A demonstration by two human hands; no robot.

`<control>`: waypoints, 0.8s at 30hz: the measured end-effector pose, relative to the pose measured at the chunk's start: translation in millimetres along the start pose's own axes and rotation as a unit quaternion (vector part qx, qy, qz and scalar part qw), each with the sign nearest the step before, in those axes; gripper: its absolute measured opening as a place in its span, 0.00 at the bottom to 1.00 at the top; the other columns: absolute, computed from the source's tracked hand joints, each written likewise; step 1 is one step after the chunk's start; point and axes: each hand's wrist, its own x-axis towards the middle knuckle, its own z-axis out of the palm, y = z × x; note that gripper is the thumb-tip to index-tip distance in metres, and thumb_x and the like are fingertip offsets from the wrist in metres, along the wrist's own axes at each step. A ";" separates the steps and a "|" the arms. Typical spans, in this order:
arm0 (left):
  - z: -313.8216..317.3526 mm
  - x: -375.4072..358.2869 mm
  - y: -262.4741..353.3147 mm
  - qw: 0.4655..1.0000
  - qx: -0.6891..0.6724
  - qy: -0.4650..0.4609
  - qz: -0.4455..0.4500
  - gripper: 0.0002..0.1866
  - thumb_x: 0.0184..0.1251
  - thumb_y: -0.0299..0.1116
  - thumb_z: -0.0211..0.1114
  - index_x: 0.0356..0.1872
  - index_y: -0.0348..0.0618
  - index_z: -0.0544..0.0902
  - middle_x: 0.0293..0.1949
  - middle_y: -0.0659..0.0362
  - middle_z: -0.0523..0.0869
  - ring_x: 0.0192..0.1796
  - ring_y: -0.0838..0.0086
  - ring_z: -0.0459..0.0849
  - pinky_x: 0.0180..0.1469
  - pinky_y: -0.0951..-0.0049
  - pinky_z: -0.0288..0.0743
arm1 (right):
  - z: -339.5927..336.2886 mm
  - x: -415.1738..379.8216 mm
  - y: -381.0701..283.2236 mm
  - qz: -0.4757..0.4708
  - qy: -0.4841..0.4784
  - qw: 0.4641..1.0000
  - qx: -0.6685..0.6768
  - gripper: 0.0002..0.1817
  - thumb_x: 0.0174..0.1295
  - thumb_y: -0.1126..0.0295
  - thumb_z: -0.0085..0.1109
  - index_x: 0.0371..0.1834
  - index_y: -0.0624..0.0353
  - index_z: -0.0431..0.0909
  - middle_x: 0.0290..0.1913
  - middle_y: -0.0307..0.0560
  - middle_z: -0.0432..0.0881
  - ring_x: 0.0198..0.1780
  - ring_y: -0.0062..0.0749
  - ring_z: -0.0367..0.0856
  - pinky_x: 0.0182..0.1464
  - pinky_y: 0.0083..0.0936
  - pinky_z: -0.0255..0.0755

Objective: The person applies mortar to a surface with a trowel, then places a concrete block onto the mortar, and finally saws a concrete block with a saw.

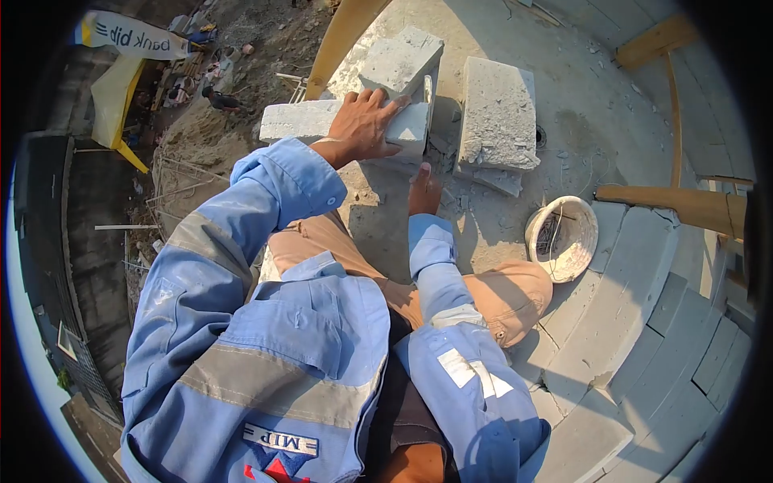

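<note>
My left hand [366, 122] grips the top of a long pale lightweight concrete block [298, 121], fingers bent over it and thumb on the near side. A shorter block [403, 60] lies tilted just beyond the fingers. Close to the long block's right end, my right hand [424, 193] is closed, thumb pointing away from me. Whatever it may hold is hidden. To its right stands a rough-faced block [499, 113], resting on another piece [491, 177].
Block crumbs litter the concrete floor [576, 105]. A whitish bucket [592, 241] with something inside stands right of my knee. Stacked grey blocks [628, 298] fill the lower right. Timber [668, 205] juts in at right; at left, the ground drops to a dirt site [197, 149].
</note>
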 end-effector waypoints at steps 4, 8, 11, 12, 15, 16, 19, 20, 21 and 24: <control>-3.7 3.0 2.8 1.000 0.012 -0.001 0.006 0.49 0.46 0.56 0.79 0.72 0.57 0.69 0.50 0.51 0.77 0.57 0.56 0.77 0.58 0.57 0.67 | -10.8 4.7 -4.7 -0.021 -0.012 0.999 -0.029 0.40 0.72 0.32 0.43 0.22 0.62 0.77 0.15 0.41 0.72 0.17 0.29 0.72 0.23 0.31 0.63; -6.7 2.8 5.7 0.999 0.020 -0.042 -0.004 0.49 0.46 0.56 0.79 0.72 0.57 0.69 0.50 0.51 0.78 0.58 0.56 0.77 0.58 0.56 0.67 | -3.1 -5.6 -11.5 -0.089 0.072 0.993 0.005 0.39 0.72 0.33 0.44 0.22 0.62 0.78 0.14 0.42 0.72 0.19 0.30 0.73 0.24 0.31 0.64; -4.8 7.4 4.8 0.999 0.020 -0.026 0.009 0.49 0.45 0.56 0.79 0.72 0.55 0.69 0.51 0.50 0.78 0.58 0.56 0.77 0.58 0.56 0.67 | -0.2 7.8 10.1 0.013 0.011 0.999 -0.028 0.39 0.72 0.34 0.44 0.22 0.62 0.77 0.15 0.43 0.72 0.20 0.32 0.74 0.26 0.33 0.64; -6.7 8.6 6.1 0.999 0.028 -0.023 0.009 0.50 0.45 0.56 0.80 0.72 0.54 0.69 0.51 0.50 0.78 0.58 0.56 0.77 0.58 0.56 0.67 | -0.7 5.8 5.5 0.020 -0.003 1.000 -0.010 0.38 0.74 0.37 0.43 0.25 0.64 0.79 0.20 0.52 0.77 0.26 0.44 0.78 0.32 0.39 0.68; -3.0 3.9 4.7 0.999 0.022 -0.034 0.005 0.50 0.45 0.56 0.80 0.72 0.56 0.69 0.51 0.51 0.78 0.57 0.56 0.77 0.59 0.56 0.67 | 5.3 -6.0 2.2 -0.013 0.012 1.000 0.010 0.38 0.74 0.37 0.41 0.26 0.64 0.80 0.21 0.53 0.77 0.26 0.46 0.79 0.33 0.41 0.69; -2.4 6.6 2.5 1.000 0.013 -0.025 0.005 0.50 0.45 0.57 0.79 0.73 0.58 0.69 0.51 0.51 0.78 0.57 0.55 0.77 0.59 0.56 0.66 | 7.6 -3.3 -3.7 -0.077 0.045 0.996 0.017 0.39 0.74 0.35 0.41 0.23 0.62 0.77 0.16 0.47 0.73 0.21 0.35 0.74 0.28 0.37 0.65; -1.9 7.2 1.3 1.000 0.018 -0.012 0.006 0.51 0.44 0.57 0.80 0.73 0.58 0.69 0.51 0.51 0.78 0.57 0.55 0.77 0.59 0.56 0.66 | 3.5 11.8 -3.1 -0.062 0.020 0.997 -0.042 0.39 0.74 0.35 0.40 0.23 0.63 0.77 0.16 0.46 0.73 0.21 0.36 0.74 0.28 0.37 0.65; -2.3 6.7 2.0 1.000 0.011 -0.015 0.007 0.51 0.44 0.57 0.80 0.73 0.59 0.69 0.51 0.51 0.78 0.57 0.55 0.77 0.59 0.56 0.66 | 1.3 14.9 -0.5 -0.064 0.020 0.997 -0.040 0.39 0.74 0.35 0.40 0.23 0.63 0.77 0.16 0.46 0.73 0.21 0.36 0.74 0.28 0.37 0.65; -3.6 7.3 3.8 1.000 0.005 -0.017 0.005 0.50 0.44 0.56 0.80 0.72 0.59 0.69 0.51 0.51 0.78 0.57 0.55 0.77 0.59 0.56 0.66 | -4.7 12.1 -3.4 -0.059 0.013 0.998 -0.035 0.39 0.74 0.35 0.39 0.23 0.63 0.77 0.16 0.46 0.73 0.21 0.36 0.74 0.28 0.37 0.65; -5.1 7.2 4.9 0.999 0.010 -0.036 -0.010 0.50 0.44 0.56 0.80 0.72 0.59 0.69 0.51 0.51 0.78 0.58 0.55 0.77 0.59 0.56 0.66 | -4.0 12.4 -7.1 -0.059 0.017 0.998 -0.021 0.40 0.74 0.35 0.39 0.23 0.63 0.77 0.16 0.46 0.73 0.22 0.37 0.75 0.29 0.38 0.65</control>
